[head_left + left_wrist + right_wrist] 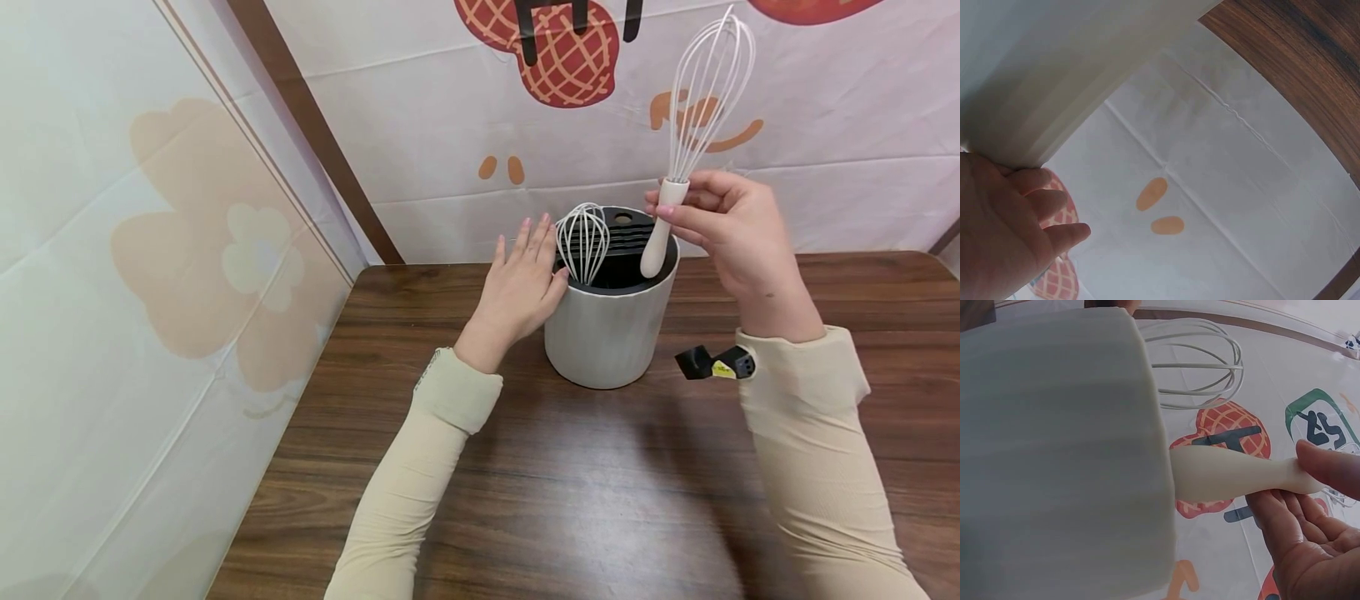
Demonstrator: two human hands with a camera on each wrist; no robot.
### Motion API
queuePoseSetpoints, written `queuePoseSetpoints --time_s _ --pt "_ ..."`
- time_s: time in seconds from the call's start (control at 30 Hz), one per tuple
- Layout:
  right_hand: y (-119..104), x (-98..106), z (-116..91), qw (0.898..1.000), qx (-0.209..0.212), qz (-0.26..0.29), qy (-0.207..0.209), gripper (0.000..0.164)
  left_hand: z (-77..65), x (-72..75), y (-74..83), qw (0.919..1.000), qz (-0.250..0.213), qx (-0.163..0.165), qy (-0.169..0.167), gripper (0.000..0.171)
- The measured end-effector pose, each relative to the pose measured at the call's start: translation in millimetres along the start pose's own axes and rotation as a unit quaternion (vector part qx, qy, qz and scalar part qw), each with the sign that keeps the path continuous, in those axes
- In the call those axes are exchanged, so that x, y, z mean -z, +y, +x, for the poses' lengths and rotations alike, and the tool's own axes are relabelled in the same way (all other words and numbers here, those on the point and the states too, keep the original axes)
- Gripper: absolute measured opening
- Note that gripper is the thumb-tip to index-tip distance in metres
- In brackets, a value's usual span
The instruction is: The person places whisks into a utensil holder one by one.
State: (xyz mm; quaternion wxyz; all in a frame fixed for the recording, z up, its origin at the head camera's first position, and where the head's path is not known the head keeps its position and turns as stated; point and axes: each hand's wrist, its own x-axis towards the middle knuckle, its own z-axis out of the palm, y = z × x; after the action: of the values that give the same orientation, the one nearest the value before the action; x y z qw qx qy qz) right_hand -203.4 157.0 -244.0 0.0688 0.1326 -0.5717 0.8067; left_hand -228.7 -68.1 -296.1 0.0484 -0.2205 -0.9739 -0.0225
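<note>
My right hand (pixel 738 229) pinches a white whisk (pixel 675 187) near the top of its handle, wires up. The handle's rounded end (pixel 1210 473) overlaps the rim of a white ribbed utensil holder (pixel 609 337) on its right side. Against the holder's left side rests my left hand (pixel 521 287), fingers straight; the left wrist view also shows these fingers (pixel 1066 237) along its wall. A second, smaller whisk (pixel 582 242) stands in the holder, its handle hidden inside. Black slots (pixel 622 237) fill the back half of the holder's top.
The holder stands on a dark wooden table (pixel 570 483), near its back edge. Behind it hangs a printed white cloth (pixel 427 125), and another pale flowered sheet (pixel 150 333) lines the left side. A small black device (pixel 716 364) is fixed at the right cuff.
</note>
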Motion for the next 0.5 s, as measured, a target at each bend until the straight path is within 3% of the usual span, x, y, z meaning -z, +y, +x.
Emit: queuePoseSetpoints --time_s 0.5 --pt "18.7 6.0 -0.3 1.000 0.000 -0.020 -0.001 0.019 -0.2 -2.1 -0.9 1.0000 -0.005 -0.001 0.003 0.060"
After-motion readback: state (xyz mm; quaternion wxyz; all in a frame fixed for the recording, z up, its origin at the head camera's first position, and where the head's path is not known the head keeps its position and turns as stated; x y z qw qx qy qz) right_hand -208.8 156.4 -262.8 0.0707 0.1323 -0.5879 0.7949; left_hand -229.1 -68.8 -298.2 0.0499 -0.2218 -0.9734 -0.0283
